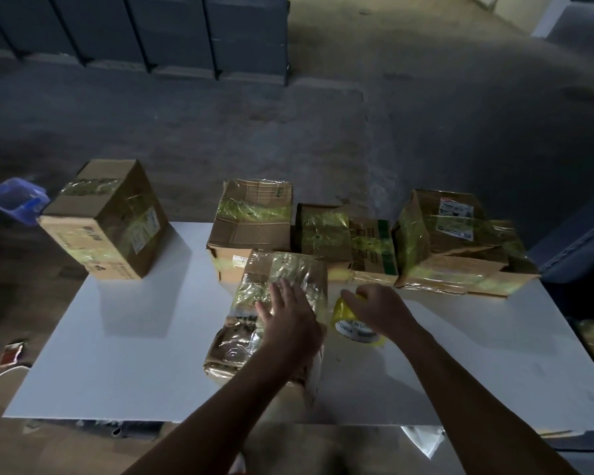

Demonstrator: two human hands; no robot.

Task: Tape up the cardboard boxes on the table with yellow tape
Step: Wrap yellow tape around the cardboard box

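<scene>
a white flat table point(117, 337) carries crumpled brown cardboard boxes banded in glossy yellow tape: one tall box point(107, 221) stands alone at far left, and a crowded row of boxes point(357, 241) fills the back. the near dented cardboard box point(282, 275) lies against that row, under the left hand point(288, 323), which presses flat with fingers spread. just beside it, the right hand point(378, 308) curls over the round yellow tape roll point(343, 320), gripping it on the table.

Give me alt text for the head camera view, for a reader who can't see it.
A person's left hand rests flat on a cardboard box wrapped in yellow tape, while the right hand grips a yellow tape roll beside it on a white table. Other taped boxes stand behind, one apart at the far left.
</scene>
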